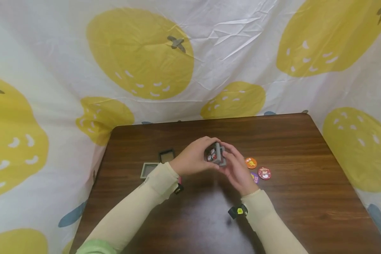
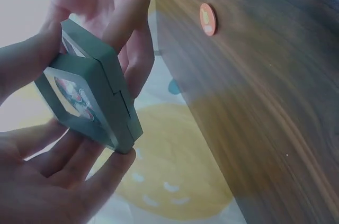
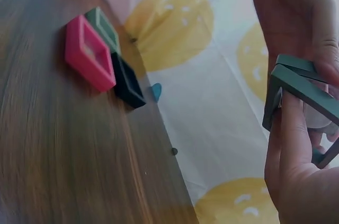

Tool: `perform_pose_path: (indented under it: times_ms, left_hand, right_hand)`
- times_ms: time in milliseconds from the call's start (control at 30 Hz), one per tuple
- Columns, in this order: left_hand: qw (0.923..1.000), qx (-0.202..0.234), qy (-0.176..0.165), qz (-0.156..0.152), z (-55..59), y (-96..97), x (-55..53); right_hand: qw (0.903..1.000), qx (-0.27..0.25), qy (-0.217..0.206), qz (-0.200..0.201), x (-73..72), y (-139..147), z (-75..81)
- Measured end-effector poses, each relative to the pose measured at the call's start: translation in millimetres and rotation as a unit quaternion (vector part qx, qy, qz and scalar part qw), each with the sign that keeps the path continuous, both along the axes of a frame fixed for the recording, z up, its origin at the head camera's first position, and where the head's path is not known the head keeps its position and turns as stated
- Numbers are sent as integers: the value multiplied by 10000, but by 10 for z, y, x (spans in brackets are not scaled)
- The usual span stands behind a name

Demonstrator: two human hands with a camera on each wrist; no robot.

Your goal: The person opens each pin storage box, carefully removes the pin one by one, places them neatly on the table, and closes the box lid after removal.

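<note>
Both hands hold a grey-green square display frame above the table. A round badge with a red, white and dark pattern shows behind its window. My left hand grips the frame by its edges, thumb on one side and fingertips on the other, as the left wrist view shows. From the other side my right hand holds it too. In the right wrist view, the frame's two halves stand partly apart, with right-hand fingers reaching in between them. Part of the frame is hidden by the hands.
Left of the hands lie a black frame, a pale green frame and a pink frame, close together. On the right are an orange badge, a red badge and a purple badge. A lemon-print curtain hangs behind the table.
</note>
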State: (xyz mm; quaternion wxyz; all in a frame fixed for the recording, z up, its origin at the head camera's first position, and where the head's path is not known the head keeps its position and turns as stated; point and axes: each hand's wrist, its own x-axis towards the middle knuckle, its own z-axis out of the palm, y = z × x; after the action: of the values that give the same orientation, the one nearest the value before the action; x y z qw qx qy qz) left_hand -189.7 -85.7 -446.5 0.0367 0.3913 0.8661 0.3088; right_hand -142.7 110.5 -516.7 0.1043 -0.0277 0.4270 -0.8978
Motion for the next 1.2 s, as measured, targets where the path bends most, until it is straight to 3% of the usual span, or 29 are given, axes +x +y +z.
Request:
perform_pose_path:
  times_ms: [133, 233, 367, 533, 600, 700, 733, 767, 833, 967, 1100, 1200]
  left_hand:
    - [9976, 458, -344, 398, 12, -34, -55]
    - [9887, 1122, -772, 631, 26, -67, -86]
    - [9686, 1935, -1337, 804, 6, -115, -108]
    - [9358, 2827, -1874, 959, -35, -165, -113]
    - [9231, 3095, -2063, 971, -44, -177, -113]
    - [9124, 3286, -2243, 967, -60, -198, -116]
    - [9106, 3316, -2263, 981, -71, -210, -118]
    - [9086, 3356, -2281, 987, -82, -223, -118]
    - [9056, 3440, -2279, 984, -101, -252, -114]
    - [9013, 3523, -2320, 990, -135, -306, -94]
    - [9018, 3454, -2368, 1065, -161, -359, -64]
    - [9012, 3453, -2379, 1097, -168, -395, -44]
  right_hand:
    - [9997, 243, 65, -33, -131, 18, 67]
    - [9997, 252, 34, 2, -232, 32, 115]
    - [9994, 334, -12, 43, -311, 48, 164]
    - [9943, 1055, 128, 34, -362, 57, 192]
    - [9876, 1535, 304, 89, -373, 71, 202]
    - [9689, 2339, 742, 331, -392, 109, 240]
    - [9585, 2661, 938, 419, -403, 122, 259]
    - [9420, 3098, 1200, 478, -417, 140, 279]
    - [8990, 3987, 1742, 500, -452, 162, 320]
    - [7902, 5478, 2736, 265, -521, 168, 404]
    - [7113, 6082, 3520, 155, -552, 126, 474]
    - [6665, 6283, 4011, -132, -557, 90, 527]
